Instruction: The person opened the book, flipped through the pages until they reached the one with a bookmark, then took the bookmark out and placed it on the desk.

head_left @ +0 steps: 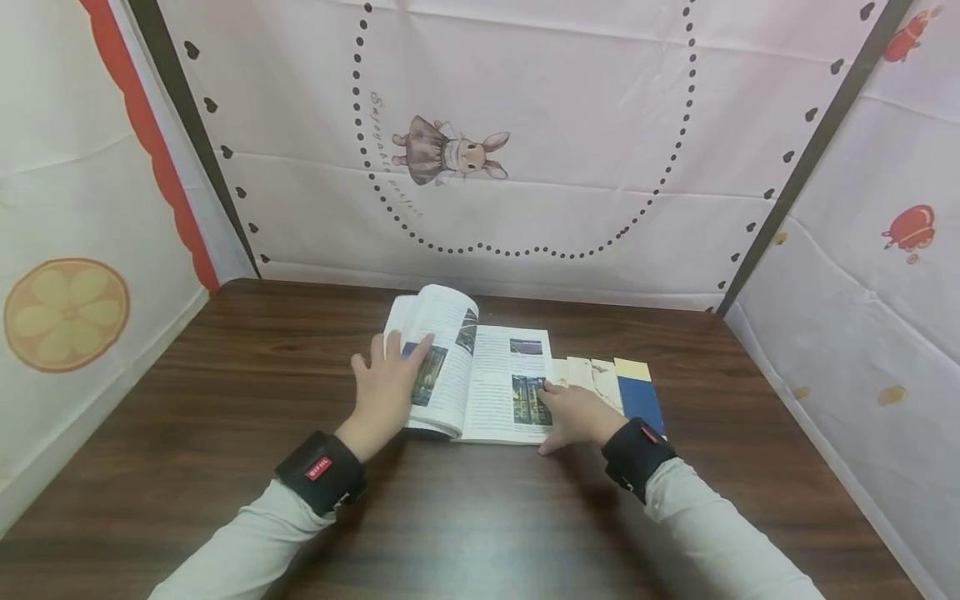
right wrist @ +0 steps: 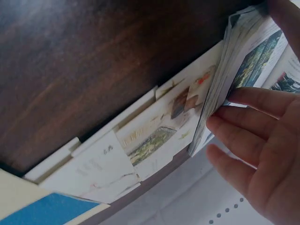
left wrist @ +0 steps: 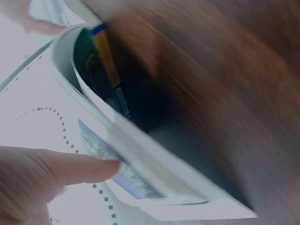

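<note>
An open book point(head_left: 492, 379) lies on the table, its left pages point(head_left: 444, 321) arching up from the spine. Text and small colour photos are printed on both sides. My left hand point(head_left: 384, 387) touches the left pages with fingers spread; in the left wrist view one outstretched finger point(left wrist: 89, 169) lies against the page. At the book's right edge is my right hand point(head_left: 579, 414). Its fairly straight fingers point(right wrist: 243, 133) touch the edge of the page stack in the right wrist view, and the thumb lies near the lower corner.
Right of the book, overlapping cream cards or booklets point(head_left: 604, 379) lie beside a blue one with a yellow band point(head_left: 637, 400). The brown wooden table point(head_left: 480, 517) is bordered by printed white cloth point(head_left: 585, 167) at the back and both sides.
</note>
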Motion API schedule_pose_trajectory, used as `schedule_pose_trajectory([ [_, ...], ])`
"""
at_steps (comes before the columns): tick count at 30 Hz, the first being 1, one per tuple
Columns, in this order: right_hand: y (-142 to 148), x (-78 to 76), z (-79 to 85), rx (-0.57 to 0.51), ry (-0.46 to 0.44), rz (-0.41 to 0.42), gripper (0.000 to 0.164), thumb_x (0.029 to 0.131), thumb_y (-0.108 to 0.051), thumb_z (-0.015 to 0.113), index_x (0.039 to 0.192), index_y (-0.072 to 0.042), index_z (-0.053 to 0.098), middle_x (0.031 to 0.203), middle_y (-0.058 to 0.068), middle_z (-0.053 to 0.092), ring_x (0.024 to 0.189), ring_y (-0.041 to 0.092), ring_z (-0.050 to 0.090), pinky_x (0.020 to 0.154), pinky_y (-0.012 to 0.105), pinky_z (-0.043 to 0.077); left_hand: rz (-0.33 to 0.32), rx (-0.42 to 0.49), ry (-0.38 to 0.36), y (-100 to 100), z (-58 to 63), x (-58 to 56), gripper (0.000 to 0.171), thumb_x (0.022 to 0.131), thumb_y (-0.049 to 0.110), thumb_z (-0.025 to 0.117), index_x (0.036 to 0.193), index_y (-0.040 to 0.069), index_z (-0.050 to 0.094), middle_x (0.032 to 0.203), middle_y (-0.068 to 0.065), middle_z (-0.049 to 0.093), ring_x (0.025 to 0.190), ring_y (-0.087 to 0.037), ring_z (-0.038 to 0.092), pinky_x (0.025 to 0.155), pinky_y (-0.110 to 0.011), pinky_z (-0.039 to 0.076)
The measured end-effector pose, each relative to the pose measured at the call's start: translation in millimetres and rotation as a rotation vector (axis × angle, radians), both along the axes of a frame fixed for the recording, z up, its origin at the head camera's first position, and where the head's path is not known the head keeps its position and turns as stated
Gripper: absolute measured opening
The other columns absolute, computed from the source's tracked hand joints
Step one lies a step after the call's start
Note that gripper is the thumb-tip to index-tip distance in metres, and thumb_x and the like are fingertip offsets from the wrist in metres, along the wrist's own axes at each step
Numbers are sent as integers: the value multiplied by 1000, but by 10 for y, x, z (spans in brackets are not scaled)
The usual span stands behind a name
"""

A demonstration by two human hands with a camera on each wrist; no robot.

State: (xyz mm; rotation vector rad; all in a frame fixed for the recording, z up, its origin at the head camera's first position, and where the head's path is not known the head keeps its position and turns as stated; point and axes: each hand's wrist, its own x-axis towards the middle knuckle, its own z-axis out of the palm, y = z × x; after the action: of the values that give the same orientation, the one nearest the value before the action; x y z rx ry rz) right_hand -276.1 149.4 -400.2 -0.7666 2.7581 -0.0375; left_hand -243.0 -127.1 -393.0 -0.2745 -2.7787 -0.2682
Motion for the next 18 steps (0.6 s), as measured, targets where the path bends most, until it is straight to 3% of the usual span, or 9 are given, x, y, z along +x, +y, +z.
schedule_pose_trajectory([
  [3,-24,-22,-18,13,0,-1,90,68,-50,79,137,-2,47,144,18,44,130,34,46,107,46,37,-165,-105,21,37,-45,-12,71,79,-7,63,140,23,45,146,-24,34,134,-47,30,96,-63,37],
  [5,-31,-33,-23,14,-5,-9,90,67,-50,80,136,-2,47,143,17,45,130,33,46,107,45,38,-296,-149,16,75,-60,-16,62,79,-8,63,134,18,53,144,-22,40,132,-46,35,93,-60,43],
  [7,-31,-35,-18,16,-14,-16,92,67,-51,80,137,-2,47,144,17,44,130,32,46,106,44,38,-379,-156,-27,120,-59,-25,52,79,-7,62,127,13,59,137,-19,49,126,-43,44,89,-55,48],
  [11,-25,-37,-7,0,-42,-21,90,68,-50,79,137,-2,46,144,18,43,131,32,46,106,45,38,-334,-91,-136,190,-37,-56,32,83,1,63,112,12,68,116,-13,63,104,-34,60,80,-45,53],
  [14,-15,-46,12,-5,-71,-25,86,71,-49,77,138,-3,46,144,18,43,131,33,45,106,46,38,-280,-47,-202,207,-20,-83,29,83,2,63,108,13,70,107,-9,66,94,-29,63,77,-40,53],
  [18,-13,-74,59,15,-111,-22,82,75,-46,74,139,-5,45,146,18,41,131,33,45,107,46,37,-269,-30,-249,210,1,-98,32,80,-2,64,109,11,70,104,-9,66,92,-27,63,80,-38,51],
])
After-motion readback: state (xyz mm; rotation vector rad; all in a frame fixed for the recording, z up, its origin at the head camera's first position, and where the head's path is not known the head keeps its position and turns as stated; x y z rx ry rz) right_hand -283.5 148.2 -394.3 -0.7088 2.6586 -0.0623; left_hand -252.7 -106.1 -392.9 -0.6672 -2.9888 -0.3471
